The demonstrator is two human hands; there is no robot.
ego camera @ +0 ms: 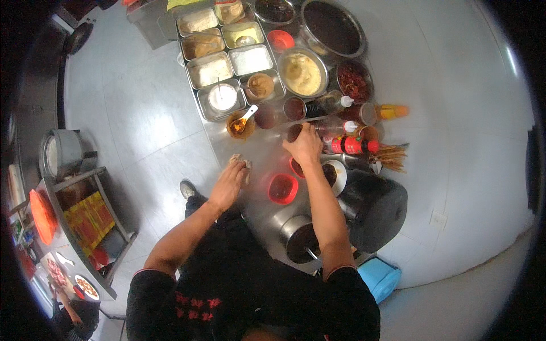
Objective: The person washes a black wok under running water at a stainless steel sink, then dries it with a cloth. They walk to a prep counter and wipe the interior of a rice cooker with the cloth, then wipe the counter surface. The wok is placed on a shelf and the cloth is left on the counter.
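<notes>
My left hand (230, 184) presses a crumpled cloth (244, 163) onto the steel counter (262, 157). Farther right, my right hand (306, 144) grips the rim of a round container of dark red contents (294, 132), its fingers spread over the near side. Just below that hand, a red bowl (297, 167) is partly hidden by my forearm. Another red bowl (283, 189) with dark red contents stands between my arms. Beyond the cloth is a jar of orange-brown paste (239, 126) with a white spoon (249, 113) in it.
Steel trays (210, 69) of powders fill the counter's far left. Bottles, including a red-labelled bottle (353, 145), line the wall side, near skewers (391, 157). A steel pot (298, 238) stands close to my right arm. Another person's arm (70, 307) shows at a lower-left table.
</notes>
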